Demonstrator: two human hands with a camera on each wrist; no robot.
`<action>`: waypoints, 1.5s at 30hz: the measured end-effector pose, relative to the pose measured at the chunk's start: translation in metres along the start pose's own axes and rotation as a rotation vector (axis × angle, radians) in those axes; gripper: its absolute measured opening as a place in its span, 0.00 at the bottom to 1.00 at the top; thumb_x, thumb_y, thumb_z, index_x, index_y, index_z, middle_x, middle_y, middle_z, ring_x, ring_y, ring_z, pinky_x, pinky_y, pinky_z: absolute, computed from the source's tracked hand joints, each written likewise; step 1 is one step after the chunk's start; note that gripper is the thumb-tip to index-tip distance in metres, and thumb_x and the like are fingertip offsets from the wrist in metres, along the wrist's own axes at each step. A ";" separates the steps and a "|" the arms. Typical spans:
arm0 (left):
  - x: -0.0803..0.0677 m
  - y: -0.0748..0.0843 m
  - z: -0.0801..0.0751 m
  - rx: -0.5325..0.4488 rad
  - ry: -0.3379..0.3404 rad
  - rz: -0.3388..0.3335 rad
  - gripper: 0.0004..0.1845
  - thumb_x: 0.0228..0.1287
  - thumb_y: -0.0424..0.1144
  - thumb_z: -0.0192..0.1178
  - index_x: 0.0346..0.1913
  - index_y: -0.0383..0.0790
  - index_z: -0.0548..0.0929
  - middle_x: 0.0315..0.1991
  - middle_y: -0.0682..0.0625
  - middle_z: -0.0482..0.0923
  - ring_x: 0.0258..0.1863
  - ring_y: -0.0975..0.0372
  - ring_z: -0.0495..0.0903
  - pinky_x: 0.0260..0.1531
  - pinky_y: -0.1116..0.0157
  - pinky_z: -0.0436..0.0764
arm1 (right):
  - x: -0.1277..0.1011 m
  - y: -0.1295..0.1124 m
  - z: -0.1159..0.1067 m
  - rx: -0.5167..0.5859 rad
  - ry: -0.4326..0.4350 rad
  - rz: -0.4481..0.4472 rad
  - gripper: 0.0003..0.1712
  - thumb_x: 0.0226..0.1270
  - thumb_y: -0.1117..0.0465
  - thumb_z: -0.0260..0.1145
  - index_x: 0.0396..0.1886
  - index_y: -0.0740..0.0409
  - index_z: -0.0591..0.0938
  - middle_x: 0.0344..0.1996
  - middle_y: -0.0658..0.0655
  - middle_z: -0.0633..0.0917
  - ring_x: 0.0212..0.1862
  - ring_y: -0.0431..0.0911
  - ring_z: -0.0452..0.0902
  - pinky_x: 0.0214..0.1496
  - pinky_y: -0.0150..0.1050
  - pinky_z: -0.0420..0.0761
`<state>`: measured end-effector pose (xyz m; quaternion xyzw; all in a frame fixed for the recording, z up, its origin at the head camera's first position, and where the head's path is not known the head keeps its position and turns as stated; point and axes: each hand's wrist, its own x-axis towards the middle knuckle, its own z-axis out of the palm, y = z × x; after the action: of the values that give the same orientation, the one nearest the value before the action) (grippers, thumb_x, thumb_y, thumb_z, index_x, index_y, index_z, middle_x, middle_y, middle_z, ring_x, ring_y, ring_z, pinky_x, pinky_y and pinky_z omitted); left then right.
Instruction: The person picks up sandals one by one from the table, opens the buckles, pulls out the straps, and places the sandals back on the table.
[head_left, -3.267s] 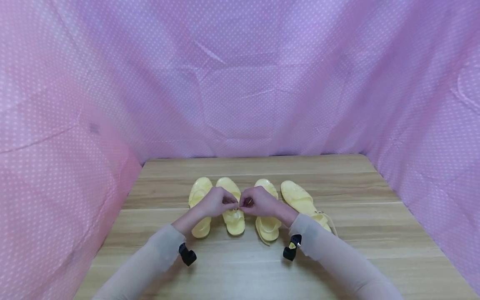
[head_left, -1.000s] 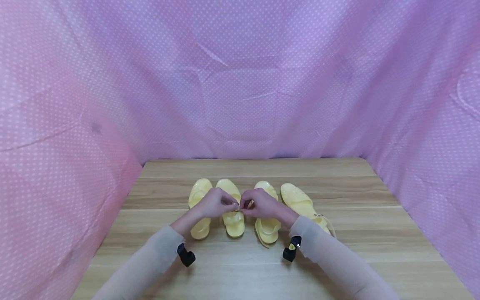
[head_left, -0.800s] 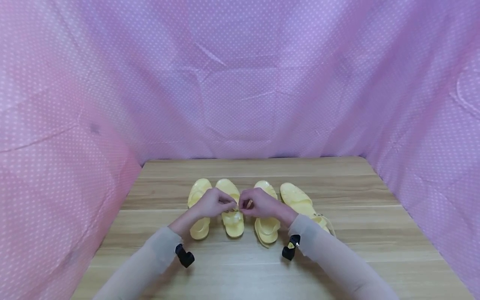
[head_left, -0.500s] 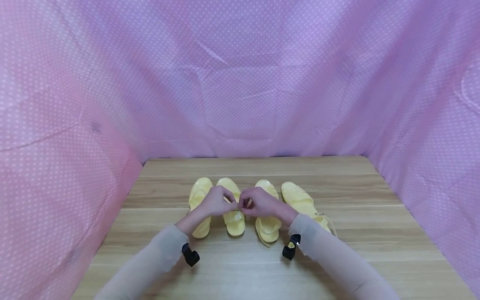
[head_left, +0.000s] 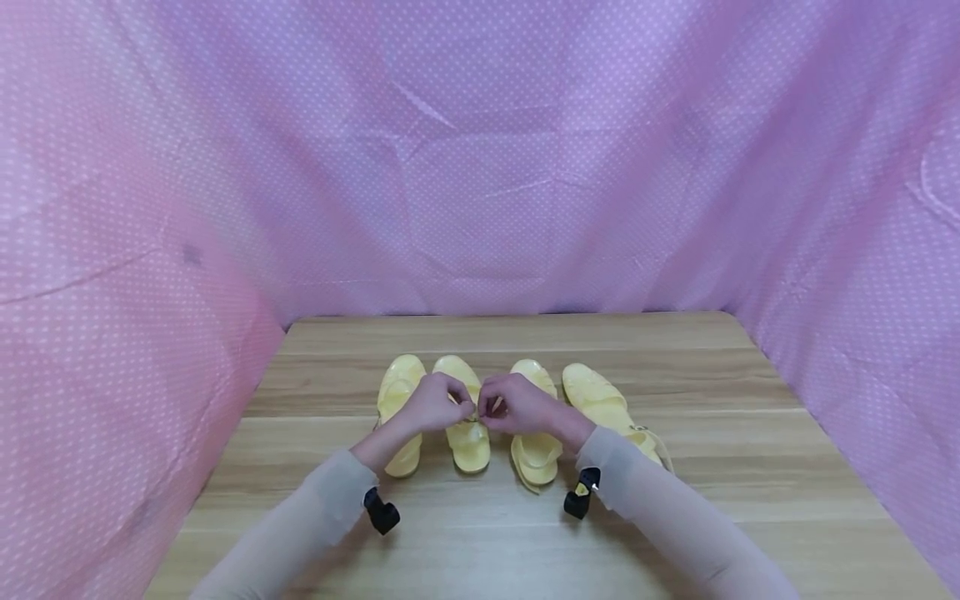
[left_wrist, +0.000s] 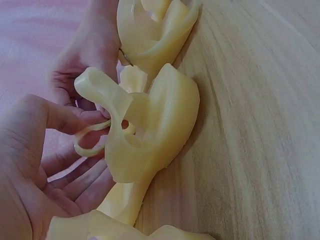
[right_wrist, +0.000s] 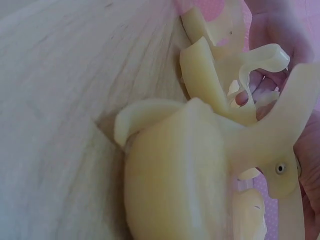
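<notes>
Four would be several yellow jelly sandals, all on the table in the head view; both hands meet at the second sandal [head_left: 471,454] from the left. My left hand [head_left: 437,402] pinches its thin ankle strap [left_wrist: 90,151], which bends into a loop between thumb and fingers in the left wrist view. From the other side my right hand [head_left: 521,406] reaches over the third sandal [head_left: 536,473], its thumb and forefinger pinching at the same strap. Fingertips of both hands almost meet, partly hiding the buckle area.
The leftmost sandal [head_left: 402,371] lies under the left forearm. At the right, the outermost sandal [head_left: 592,392] lies angled, its loose strap [head_left: 663,450] sticking out. Pink dotted cloth [head_left: 480,167] surrounds the wooden table [head_left: 480,542] at the back and sides.
Both hands stay at the second sandal's strap. The left hand has shifted slightly right and its fingertips have changed position a little; the right hand has barely moved. The sandals lie as before.
</notes>
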<state>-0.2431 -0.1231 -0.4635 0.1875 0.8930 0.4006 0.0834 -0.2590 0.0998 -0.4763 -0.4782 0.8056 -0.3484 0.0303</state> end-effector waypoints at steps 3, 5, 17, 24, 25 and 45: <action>0.000 0.001 0.000 -0.002 0.000 -0.012 0.07 0.58 0.33 0.64 0.25 0.43 0.89 0.23 0.56 0.86 0.20 0.67 0.77 0.21 0.70 0.74 | -0.001 0.000 0.000 -0.012 0.005 -0.006 0.05 0.65 0.70 0.72 0.34 0.57 0.86 0.35 0.54 0.88 0.39 0.42 0.88 0.41 0.31 0.89; -0.001 0.002 0.000 -0.013 -0.001 -0.027 0.08 0.58 0.32 0.63 0.24 0.43 0.89 0.23 0.56 0.86 0.20 0.67 0.76 0.21 0.71 0.73 | -0.001 0.001 0.000 -0.021 0.007 -0.003 0.07 0.65 0.71 0.72 0.33 0.55 0.86 0.34 0.53 0.87 0.38 0.40 0.88 0.41 0.31 0.89; 0.001 0.008 0.002 0.071 -0.034 0.046 0.09 0.63 0.33 0.61 0.27 0.43 0.89 0.25 0.55 0.86 0.20 0.69 0.74 0.21 0.72 0.72 | -0.001 0.002 -0.001 0.004 0.022 0.011 0.07 0.64 0.71 0.72 0.33 0.55 0.86 0.34 0.53 0.88 0.38 0.37 0.87 0.41 0.30 0.89; -0.003 0.004 0.000 -0.057 -0.070 -0.058 0.09 0.65 0.30 0.59 0.30 0.35 0.88 0.30 0.47 0.91 0.29 0.64 0.89 0.30 0.70 0.83 | -0.003 0.001 0.002 0.013 0.002 0.027 0.09 0.64 0.72 0.72 0.33 0.53 0.85 0.34 0.52 0.86 0.39 0.36 0.85 0.42 0.31 0.89; -0.004 0.004 0.000 -0.082 -0.072 -0.070 0.09 0.65 0.30 0.58 0.31 0.35 0.88 0.32 0.46 0.91 0.30 0.63 0.90 0.32 0.69 0.85 | -0.003 0.001 0.002 0.012 0.000 0.030 0.09 0.65 0.72 0.72 0.33 0.53 0.85 0.34 0.51 0.86 0.39 0.36 0.85 0.42 0.31 0.89; -0.016 0.008 0.001 0.048 -0.004 -0.013 0.13 0.75 0.41 0.60 0.54 0.38 0.86 0.39 0.47 0.91 0.38 0.60 0.88 0.42 0.61 0.86 | -0.005 -0.003 -0.019 -0.083 0.319 0.271 0.14 0.50 0.78 0.52 0.32 0.61 0.77 0.32 0.60 0.85 0.37 0.49 0.83 0.39 0.36 0.84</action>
<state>-0.2263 -0.1239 -0.4580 0.1847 0.9033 0.3781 0.0833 -0.2615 0.1127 -0.4611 -0.3051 0.8707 -0.3791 -0.0707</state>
